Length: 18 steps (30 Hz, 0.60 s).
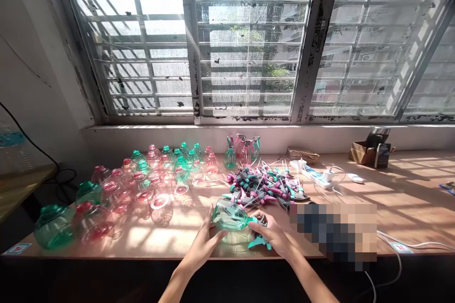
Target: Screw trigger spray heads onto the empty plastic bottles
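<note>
My left hand (206,241) is wrapped around the body of a clear green bottle (229,215), which lies tilted on its side above the table's front edge. At its neck, to the right, my right hand (272,234) grips a teal and grey spray head (261,241). The spray head sits against the bottle's mouth; how far it is screwed on cannot be made out. Just beyond my hands lies a heap of pink, teal and grey spray heads (265,182) with thin white tubes.
Open pink and green bottles (117,194) stand in rows on the left of the wooden table (142,236). Several bottles with spray heads (245,151) stand by the wall. A power strip (314,175), cables and a cardboard box (362,151) are to the right. A pixelated patch covers part of the tabletop.
</note>
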### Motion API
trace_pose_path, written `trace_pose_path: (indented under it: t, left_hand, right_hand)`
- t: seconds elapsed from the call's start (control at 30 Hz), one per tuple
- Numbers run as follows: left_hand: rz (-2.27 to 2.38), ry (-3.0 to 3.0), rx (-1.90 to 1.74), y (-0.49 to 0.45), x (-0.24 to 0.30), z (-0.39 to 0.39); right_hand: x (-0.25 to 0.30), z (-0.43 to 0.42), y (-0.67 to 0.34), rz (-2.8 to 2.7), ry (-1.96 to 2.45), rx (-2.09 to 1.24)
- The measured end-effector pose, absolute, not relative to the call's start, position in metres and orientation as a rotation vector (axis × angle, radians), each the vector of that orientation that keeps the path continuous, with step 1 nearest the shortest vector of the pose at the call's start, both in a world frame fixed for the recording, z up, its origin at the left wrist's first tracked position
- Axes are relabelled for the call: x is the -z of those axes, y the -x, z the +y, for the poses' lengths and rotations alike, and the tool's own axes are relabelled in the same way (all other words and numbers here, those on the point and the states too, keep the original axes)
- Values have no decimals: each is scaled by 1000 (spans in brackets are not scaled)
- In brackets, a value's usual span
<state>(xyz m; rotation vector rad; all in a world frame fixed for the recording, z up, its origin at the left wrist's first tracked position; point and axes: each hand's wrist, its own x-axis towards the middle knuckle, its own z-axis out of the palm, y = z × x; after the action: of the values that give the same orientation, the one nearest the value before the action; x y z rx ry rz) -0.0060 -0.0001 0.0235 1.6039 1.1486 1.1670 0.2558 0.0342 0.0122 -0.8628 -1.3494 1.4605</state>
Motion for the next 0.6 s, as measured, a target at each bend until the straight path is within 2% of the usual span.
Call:
trace_pose_path:
  t: [0.6]
  left_hand:
    - [1157, -1662, -1279, -3, -23, 5]
  right_hand:
    - [-12, 35, -255, -1328, 836, -1469]
